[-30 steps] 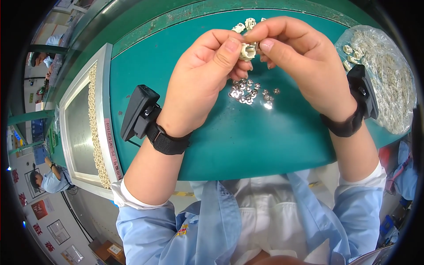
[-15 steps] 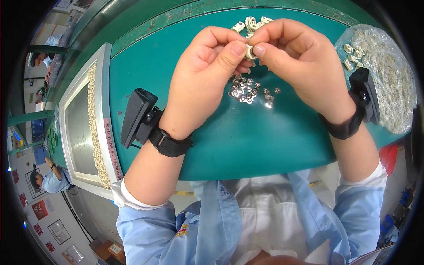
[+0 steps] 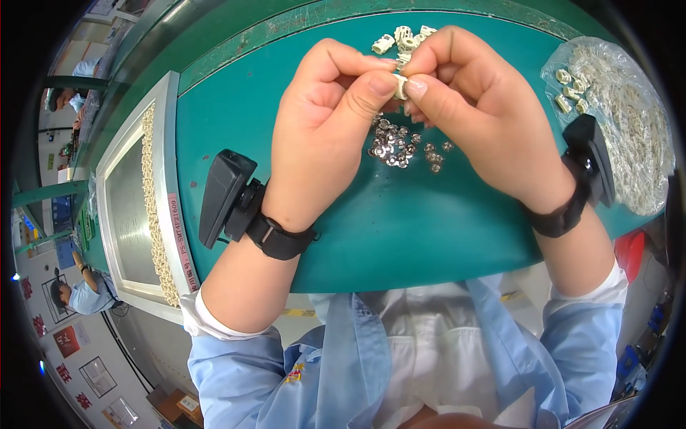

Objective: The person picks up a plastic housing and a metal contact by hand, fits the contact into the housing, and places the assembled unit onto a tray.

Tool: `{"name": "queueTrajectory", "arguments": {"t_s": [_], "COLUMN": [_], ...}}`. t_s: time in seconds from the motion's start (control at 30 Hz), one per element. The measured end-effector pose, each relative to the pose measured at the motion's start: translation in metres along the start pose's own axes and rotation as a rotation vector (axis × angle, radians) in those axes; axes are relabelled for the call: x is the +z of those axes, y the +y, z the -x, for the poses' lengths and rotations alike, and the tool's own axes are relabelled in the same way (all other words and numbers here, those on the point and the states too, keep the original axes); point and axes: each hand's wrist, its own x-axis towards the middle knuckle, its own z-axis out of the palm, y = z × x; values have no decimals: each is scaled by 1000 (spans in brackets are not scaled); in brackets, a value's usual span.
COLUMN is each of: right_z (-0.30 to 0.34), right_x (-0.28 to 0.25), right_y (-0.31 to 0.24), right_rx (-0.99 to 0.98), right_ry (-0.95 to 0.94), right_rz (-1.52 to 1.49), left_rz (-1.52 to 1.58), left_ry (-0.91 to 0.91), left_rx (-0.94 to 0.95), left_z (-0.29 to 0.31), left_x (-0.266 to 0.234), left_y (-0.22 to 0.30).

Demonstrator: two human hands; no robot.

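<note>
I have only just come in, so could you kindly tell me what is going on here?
A person pinches a small white plastic part between the left hand and right hand, above a green table. Below lies a heap of small silver metal pieces; more white parts sit beyond, and a clear bag holds others.

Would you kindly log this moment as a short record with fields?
Left hand: pinches small white part with thumb and fingers
Right hand: fingertips grip the same part
Beneath hands: small pile of silver metal pieces on green table
Far edge: cluster of white parts
Person's right: clear bag of white parts
Person's left: metal tray
</note>
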Motion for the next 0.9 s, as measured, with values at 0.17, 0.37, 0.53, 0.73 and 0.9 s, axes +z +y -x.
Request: {"name": "queueTrajectory", "arguments": {"t_s": [0.17, 0.37, 0.53, 0.73, 0.9], "right_z": [2, 2, 0, 1, 0], "right_x": [3, -2, -2, -5, -1], "right_y": [-1, 0, -8, -13, -8], "right_rx": [48, -145, -32, 41, 57], "right_ry": [7, -37, -102, -98, -29], "right_rz": [-89, 164, 11, -41, -99], "left_rz": [-49, 10, 143, 241, 86], "left_ry": [19, 40, -42, -43, 24], "left_rx": [78, 16, -105, -235, 20], "left_z": [2, 2, 1, 2, 3], "left_x": [3, 6, 0, 0, 10], "left_y": [2, 5, 4, 8, 4]}}
